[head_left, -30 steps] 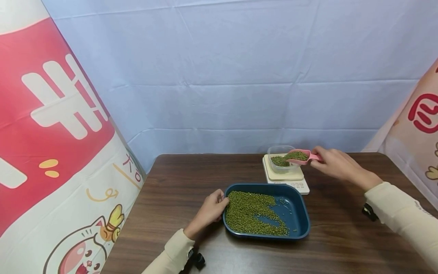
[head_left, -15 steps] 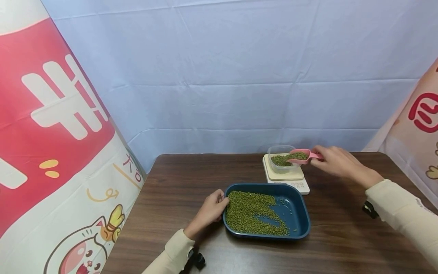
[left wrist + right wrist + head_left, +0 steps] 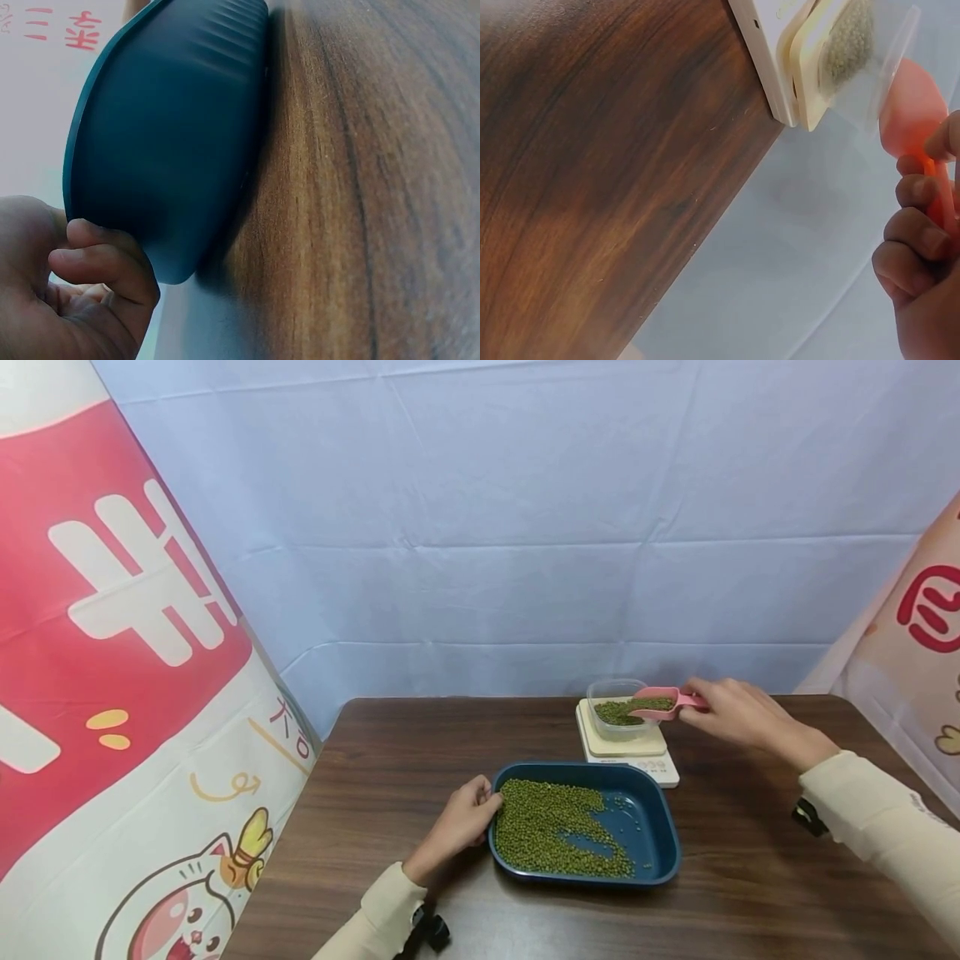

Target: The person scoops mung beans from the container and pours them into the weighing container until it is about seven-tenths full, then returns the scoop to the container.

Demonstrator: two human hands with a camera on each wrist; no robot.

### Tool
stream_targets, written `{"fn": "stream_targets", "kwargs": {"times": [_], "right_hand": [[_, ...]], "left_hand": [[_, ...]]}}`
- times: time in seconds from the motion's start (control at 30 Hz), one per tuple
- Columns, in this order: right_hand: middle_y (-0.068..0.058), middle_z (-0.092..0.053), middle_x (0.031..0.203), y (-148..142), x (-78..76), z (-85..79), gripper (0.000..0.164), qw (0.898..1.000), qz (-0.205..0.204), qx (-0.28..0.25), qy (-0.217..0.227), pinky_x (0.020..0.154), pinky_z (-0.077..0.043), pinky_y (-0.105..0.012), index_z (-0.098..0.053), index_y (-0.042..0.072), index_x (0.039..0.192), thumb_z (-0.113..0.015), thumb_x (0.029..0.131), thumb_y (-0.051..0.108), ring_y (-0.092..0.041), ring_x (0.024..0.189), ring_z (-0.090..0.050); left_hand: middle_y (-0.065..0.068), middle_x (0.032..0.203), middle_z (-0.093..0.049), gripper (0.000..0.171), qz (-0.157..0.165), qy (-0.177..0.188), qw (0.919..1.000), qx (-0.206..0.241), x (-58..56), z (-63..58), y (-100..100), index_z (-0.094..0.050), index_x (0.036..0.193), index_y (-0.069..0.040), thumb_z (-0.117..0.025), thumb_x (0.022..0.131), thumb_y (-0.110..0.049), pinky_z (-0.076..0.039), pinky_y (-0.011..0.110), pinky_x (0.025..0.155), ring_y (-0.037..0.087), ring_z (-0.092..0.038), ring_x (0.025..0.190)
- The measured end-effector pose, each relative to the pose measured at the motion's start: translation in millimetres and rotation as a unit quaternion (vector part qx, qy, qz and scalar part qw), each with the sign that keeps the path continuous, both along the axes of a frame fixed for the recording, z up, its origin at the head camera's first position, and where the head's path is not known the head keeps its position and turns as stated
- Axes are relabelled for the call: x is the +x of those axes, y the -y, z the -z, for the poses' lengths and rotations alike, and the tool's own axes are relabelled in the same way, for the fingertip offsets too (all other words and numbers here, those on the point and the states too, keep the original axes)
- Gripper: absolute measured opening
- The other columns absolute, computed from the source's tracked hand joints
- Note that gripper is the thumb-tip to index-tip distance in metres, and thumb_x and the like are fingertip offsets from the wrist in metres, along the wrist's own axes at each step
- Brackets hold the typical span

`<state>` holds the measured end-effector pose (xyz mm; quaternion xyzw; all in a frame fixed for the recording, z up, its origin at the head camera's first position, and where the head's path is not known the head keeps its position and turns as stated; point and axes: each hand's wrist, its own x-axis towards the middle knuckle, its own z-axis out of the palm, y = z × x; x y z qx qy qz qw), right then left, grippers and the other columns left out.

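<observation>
My right hand (image 3: 737,713) grips the handle of a pink scoop (image 3: 911,112) that carries green mung beans. The scoop's lip reaches over the rim of a clear plastic container (image 3: 617,685), which holds a layer of beans (image 3: 847,45). Under the container is a cream and white kitchen scale (image 3: 625,750); its display does not read from here. My left hand (image 3: 463,814) pinches the left rim of a blue tray (image 3: 660,827), thumb at the top and fingers curled against the outer wall in the left wrist view. Mung beans (image 3: 555,835) cover most of the tray's left side.
The dark wooden table (image 3: 390,760) ends just behind the scale, with a pale cloth backdrop (image 3: 480,568) close past it. A printed red and white cloth (image 3: 135,635) hangs at the left. Part of the tray's blue floor shows at its right.
The scoop has shifted slightly right and its load looks a little smaller, while the beans in the clear container look a little fuller. The left hand and tray stay in place.
</observation>
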<state>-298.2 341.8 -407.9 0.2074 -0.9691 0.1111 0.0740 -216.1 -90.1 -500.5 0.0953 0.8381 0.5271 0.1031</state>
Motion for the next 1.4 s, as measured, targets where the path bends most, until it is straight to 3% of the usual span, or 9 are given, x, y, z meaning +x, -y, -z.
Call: {"fn": "stream_targets", "kwargs": {"times": [0.77,1.03,1.17,1.27,1.4], "right_hand": [[0.005,-0.034,0.058,2.6,-4.3,-15.1,0.013,0.999,-0.020,0.040,-0.019,0.044,-0.021,-0.026,-0.057,0.017,0.088,-0.062,0.088,0.028,-0.009,0.050,-0.030],[0.004,-0.038,0.058,3.6,-3.3,-18.2,0.012,0.998,-0.026,0.039,-0.030,0.044,-0.024,-0.026,-0.055,0.018,0.086,-0.063,0.087,0.026,-0.010,0.050,-0.034],[0.003,-0.048,0.072,5.4,-2.9,-18.9,0.012,0.998,-0.027,0.032,-0.048,0.047,-0.032,-0.028,-0.062,0.016,0.091,-0.066,0.084,0.024,-0.012,0.057,-0.041],[0.001,-0.052,0.085,7.1,-2.3,-19.8,0.021,0.997,-0.032,0.031,-0.059,0.053,-0.038,-0.030,-0.066,0.011,0.100,-0.068,0.082,0.023,-0.014,0.064,-0.044],[-0.004,-0.056,0.090,9.1,-1.8,-20.8,0.027,0.997,-0.042,0.021,-0.068,0.057,-0.042,-0.033,-0.064,0.007,0.103,-0.070,0.080,0.018,-0.017,0.068,-0.047]], "left_hand": [[-0.002,0.052,-0.037,0.019,-0.003,0.007,1.0000,0.002,0.9,-0.4,-1.1,-0.048,0.087,-0.009,-0.051,0.098,-0.024,-0.036,0.021,0.035,0.011,-0.041,0.037],[-0.003,0.055,-0.036,0.020,-0.002,0.005,1.0000,0.009,1.2,-0.4,-0.8,-0.047,0.087,-0.008,-0.051,0.098,-0.024,-0.035,0.021,0.035,0.011,-0.040,0.037],[-0.003,0.054,-0.035,0.020,-0.001,0.001,1.0000,0.009,0.3,0.3,-0.6,-0.047,0.087,-0.008,-0.051,0.098,-0.024,-0.034,0.021,0.034,0.011,-0.039,0.037],[-0.003,0.054,-0.035,0.019,-0.001,0.002,1.0000,0.006,-0.2,0.8,-0.6,-0.047,0.087,-0.009,-0.051,0.099,-0.024,-0.035,0.021,0.034,0.010,-0.039,0.037],[-0.003,0.054,-0.035,0.019,0.001,0.002,1.0000,0.003,0.3,1.2,-0.5,-0.047,0.088,-0.009,-0.051,0.099,-0.024,-0.035,0.020,0.034,0.010,-0.039,0.037]]}}
